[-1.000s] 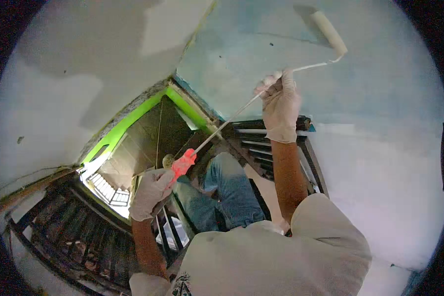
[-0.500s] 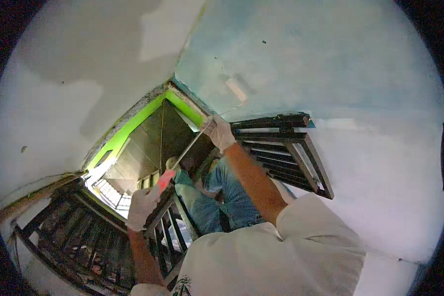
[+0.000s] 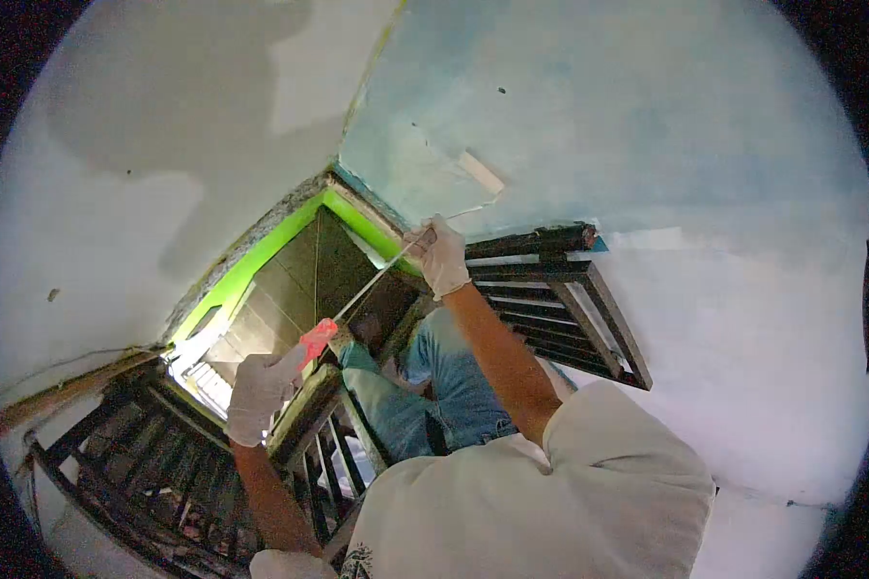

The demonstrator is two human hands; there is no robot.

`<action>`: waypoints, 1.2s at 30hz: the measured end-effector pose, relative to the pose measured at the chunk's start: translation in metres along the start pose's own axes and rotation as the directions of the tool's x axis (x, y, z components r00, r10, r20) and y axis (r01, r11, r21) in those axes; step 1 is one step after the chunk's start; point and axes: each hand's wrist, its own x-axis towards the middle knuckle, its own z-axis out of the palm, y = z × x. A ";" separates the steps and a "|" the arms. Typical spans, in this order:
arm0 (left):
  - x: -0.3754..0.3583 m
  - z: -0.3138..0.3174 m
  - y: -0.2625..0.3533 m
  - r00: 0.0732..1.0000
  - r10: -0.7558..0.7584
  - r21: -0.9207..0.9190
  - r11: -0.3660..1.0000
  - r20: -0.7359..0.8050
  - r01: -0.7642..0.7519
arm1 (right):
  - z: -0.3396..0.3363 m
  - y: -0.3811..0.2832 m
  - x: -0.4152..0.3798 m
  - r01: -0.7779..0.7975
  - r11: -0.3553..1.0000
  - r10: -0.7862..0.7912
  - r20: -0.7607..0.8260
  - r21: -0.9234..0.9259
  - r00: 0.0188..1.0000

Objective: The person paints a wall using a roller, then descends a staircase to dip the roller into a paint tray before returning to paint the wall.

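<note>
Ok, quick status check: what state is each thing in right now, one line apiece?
left hand: gloved, closed on the red grip.
right hand: gloved, closed higher on the pole.
red grip: held, at the pole's lower end.
pole: held in both hands, slanted up toward the wall.
roller: against the blue wall.
blue wall: patchy, whiter lower down.
metal grille: swung out from the wall.
</note>
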 end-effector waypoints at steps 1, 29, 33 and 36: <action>-0.002 -0.001 0.003 0.999 -0.041 -0.020 0.999 -0.025 0.041 | 0.003 -0.004 -0.006 0.014 0.999 -0.015 0.035 0.028 0.999; -0.019 0.038 -0.028 0.938 0.306 0.330 0.913 -0.165 -0.240 | -0.007 0.004 -0.001 -0.071 0.986 0.069 0.014 0.151 0.997; -0.026 0.024 -0.022 0.942 0.300 0.222 0.939 -0.150 -0.264 | 0.012 -0.029 -0.030 0.006 0.990 0.006 -0.086 0.138 0.996; -0.043 0.016 -0.007 0.931 0.333 0.268 0.920 -0.150 -0.285 | 0.025 -0.057 -0.060 0.066 0.995 -0.062 -0.057 0.072 0.996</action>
